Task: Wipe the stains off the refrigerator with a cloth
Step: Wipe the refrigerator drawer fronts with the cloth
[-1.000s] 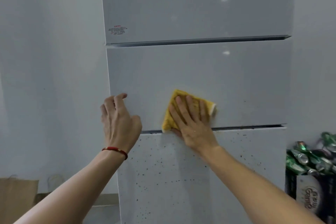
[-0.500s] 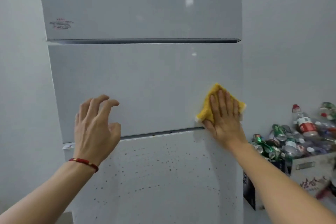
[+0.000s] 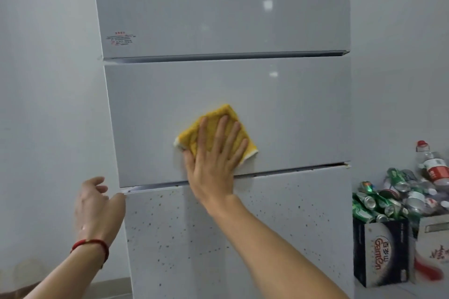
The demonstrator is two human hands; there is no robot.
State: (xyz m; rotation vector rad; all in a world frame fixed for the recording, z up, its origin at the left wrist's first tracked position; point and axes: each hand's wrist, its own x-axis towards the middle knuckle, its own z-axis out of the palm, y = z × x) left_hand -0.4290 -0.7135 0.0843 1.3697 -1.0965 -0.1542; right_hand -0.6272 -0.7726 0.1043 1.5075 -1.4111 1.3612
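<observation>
The right hand [image 3: 216, 160] presses the yellow cloth [image 3: 227, 113] flat, fingers straight, against the refrigerator [image 3: 218, 19], on its middle door [image 3: 291, 116] just above the seam [image 3: 291, 170]. The left hand [image 3: 97, 209], at 8 o'clock from it, is loosely curled and empty beside the lower door [image 3: 267, 262]. Dark specks [image 3: 297, 206] cover that door at 6 o'clock. The cloth is only pressed, not gripped, so it may bunch at the seam, slip free, or smear them.

Pale floor [image 3: 388, 293] with refrigerator [image 3: 218, 19], dark box [image 3: 380, 252] and white box [image 3: 432, 247] of cans [image 3: 388, 201].
</observation>
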